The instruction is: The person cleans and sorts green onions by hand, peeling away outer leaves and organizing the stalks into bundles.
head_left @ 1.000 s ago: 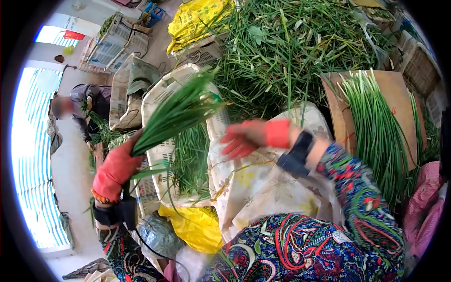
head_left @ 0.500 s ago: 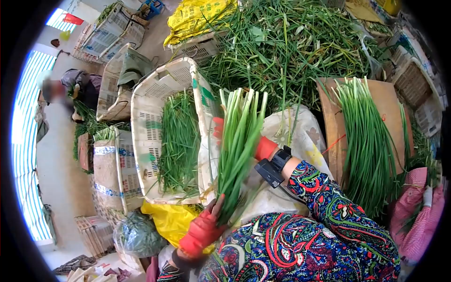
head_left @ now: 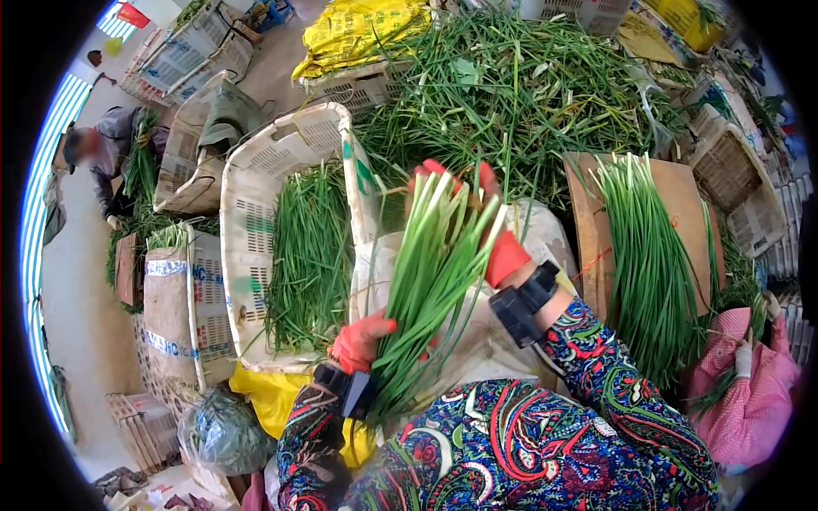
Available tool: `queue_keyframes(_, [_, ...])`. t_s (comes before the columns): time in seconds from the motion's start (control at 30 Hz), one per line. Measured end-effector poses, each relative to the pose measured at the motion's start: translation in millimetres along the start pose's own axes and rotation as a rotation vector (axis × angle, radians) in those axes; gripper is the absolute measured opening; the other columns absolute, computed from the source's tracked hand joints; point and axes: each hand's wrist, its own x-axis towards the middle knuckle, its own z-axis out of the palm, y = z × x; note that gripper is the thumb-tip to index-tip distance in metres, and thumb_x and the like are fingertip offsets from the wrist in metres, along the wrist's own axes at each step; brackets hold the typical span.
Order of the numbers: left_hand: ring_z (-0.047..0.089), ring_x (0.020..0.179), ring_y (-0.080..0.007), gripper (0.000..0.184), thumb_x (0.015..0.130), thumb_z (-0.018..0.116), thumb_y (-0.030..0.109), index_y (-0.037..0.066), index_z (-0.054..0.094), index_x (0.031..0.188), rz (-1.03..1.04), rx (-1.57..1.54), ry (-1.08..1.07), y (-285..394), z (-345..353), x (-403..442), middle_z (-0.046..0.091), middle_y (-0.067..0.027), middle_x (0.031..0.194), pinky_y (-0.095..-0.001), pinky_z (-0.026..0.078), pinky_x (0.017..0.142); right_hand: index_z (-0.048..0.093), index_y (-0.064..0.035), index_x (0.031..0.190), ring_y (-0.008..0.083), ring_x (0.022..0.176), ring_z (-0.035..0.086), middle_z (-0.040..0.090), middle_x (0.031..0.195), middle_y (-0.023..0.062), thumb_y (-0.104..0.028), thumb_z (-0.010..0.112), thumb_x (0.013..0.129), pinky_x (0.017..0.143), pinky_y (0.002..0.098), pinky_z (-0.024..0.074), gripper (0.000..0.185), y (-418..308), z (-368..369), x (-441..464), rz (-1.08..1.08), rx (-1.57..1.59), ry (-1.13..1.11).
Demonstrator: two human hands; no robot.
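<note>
My left hand (head_left: 361, 341), in a red glove, is closed around the lower leaves of a bunch of garlic chives (head_left: 430, 272). The bunch slants, its pale stem ends up and to the right, green leaves hanging toward my lap. Behind those stem ends is my right hand (head_left: 503, 251), also red-gloved; its fingers show spread above and beside the stems, with the palm hidden. A second, neatly lined-up bunch of chives (head_left: 641, 255) lies on a brown board (head_left: 588, 200) to the right.
A white plastic crate (head_left: 234, 281) holding loose chives stands at left. Ahead spreads a big heap of untrimmed chives (head_left: 520, 94). A yellow sack (head_left: 358, 34) lies behind. One person (head_left: 115, 140) bends at far left; a pink-checked sleeve (head_left: 745, 392) shows at right.
My right hand has risen to the pale stem ends, and its fingers have spread. My left hand has moved up along the leaves. The bunch now leans more to the right.
</note>
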Motion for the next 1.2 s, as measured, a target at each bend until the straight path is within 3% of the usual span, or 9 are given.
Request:
queue_keyframes(0.13, [0.057,0.097,-0.0322,0.070,0.066,0.070,0.023,-0.002,0.040,0.123,-0.043,-0.279,-0.064,-45.8,-6.7,-25.2,0.055,-0.0222,0.110,-0.0425,0.047,0.084,0.048,-0.0010,0.118,0.0188,0.084,0.059,0.061,0.088,0.0058,-0.034,0.041,0.088,0.067,0.0290,0.0479,0.044,-20.1,19.8,-2.0,-0.171,-0.462,0.404])
queue_keyframes(0.23, [0.051,0.107,-0.0290,0.066,0.068,0.065,0.015,0.000,0.038,0.127,0.017,-0.374,0.192,-89.7,-0.3,-53.0,0.050,-0.0170,0.120,-0.0397,0.038,0.095,0.049,-0.0009,0.116,0.0051,0.042,0.021,0.021,0.052,-0.0076,-0.026,0.042,0.089,0.039,0.0208,0.0214,0.038,-24.4,13.4,-14.2,0.118,-0.269,0.349])
queue_keyframes(0.8, [0.056,0.098,-0.0207,0.061,0.065,0.070,0.005,0.004,0.045,0.121,0.115,0.015,0.568,-81.6,55.3,-59.1,0.058,-0.0080,0.109,-0.0345,0.043,0.086,0.053,0.0006,0.106,0.0030,0.038,0.022,0.033,0.052,-0.0070,-0.014,0.037,0.085,0.033,0.0192,0.0167,0.030,-64.0,69.8,32.9,-0.238,-1.095,0.257])
queue_keyframes(0.87, [0.057,0.095,-0.0212,0.060,0.065,0.070,0.005,0.004,0.046,0.120,0.117,0.000,0.599,-83.6,51.6,-61.1,0.058,-0.0083,0.108,-0.0346,0.045,0.083,0.054,-0.0027,0.112,0.0020,0.042,0.022,0.034,0.053,-0.0090,-0.023,0.038,0.089,0.036,0.0186,0.0165,0.034,-105.5,71.6,47.1,-0.517,-1.219,0.229])
queue_keyframes(0.9, [0.058,0.093,-0.0215,0.060,0.065,0.070,0.006,0.004,0.046,0.120,0.108,-0.028,0.590,-88.0,40.7,-62.7,0.059,-0.0086,0.107,-0.0347,0.046,0.082,0.047,-0.0057,0.122,0.0066,0.059,0.048,0.056,0.078,-0.0006,-0.029,0.045,0.088,0.051,0.0201,0.0374,0.042,-129.3,78.8,44.0,-0.522,-1.641,0.250])
queue_keyframes(0.93, [0.059,0.091,-0.0218,0.060,0.065,0.070,0.006,0.004,0.046,0.120,0.101,-0.058,0.581,-91.3,34.9,-64.6,0.059,-0.0088,0.106,-0.0347,0.047,0.080,0.060,-0.0022,0.083,0.0160,0.053,0.053,0.058,0.064,0.0061,-0.026,0.052,0.082,0.049,0.0284,0.0430,0.026,-169.0,43.7,72.4,-0.600,-1.525,0.060])
queue_keyframes(1.03, [0.061,0.083,-0.0234,0.052,0.067,0.064,0.004,0.004,0.048,0.117,0.119,-0.033,0.673,-69.3,53.0,-58.0,0.061,-0.0104,0.098,-0.0343,0.049,0.076,0.034,-0.0097,0.133,0.0210,0.126,0.030,0.035,0.136,0.0113,-0.040,0.056,0.081,0.102,0.0328,0.0248,0.064,-175.3,39.7,47.1,-0.434,-2.163,0.225])
queue_keyframes(1.13, [0.061,0.081,-0.0265,0.047,0.070,0.060,0.004,0.002,0.047,0.116,0.129,-0.117,0.563,-63.7,54.0,-57.7,0.061,-0.0133,0.096,-0.0373,0.050,0.074,0.052,-0.0066,0.118,0.0182,0.102,0.052,0.053,0.118,0.0094,-0.022,0.060,0.082,0.090,0.0296,0.0400,0.040,-84.6,95.9,2.0,0.080,-2.189,-0.046])
queue_keyframes(1.2, [0.060,0.085,-0.0278,0.051,0.070,0.062,0.011,0.003,0.046,0.118,0.141,-0.068,0.624,-60.5,58.6,-55.5,0.059,-0.0150,0.100,-0.0393,0.049,0.077,0.052,-0.0017,0.116,0.0275,0.115,0.043,0.051,0.118,0.0139,-0.056,0.056,0.073,0.101,0.0389,0.0275,0.069,-47.0,74.8,-21.3,-0.069,-2.772,-0.461])
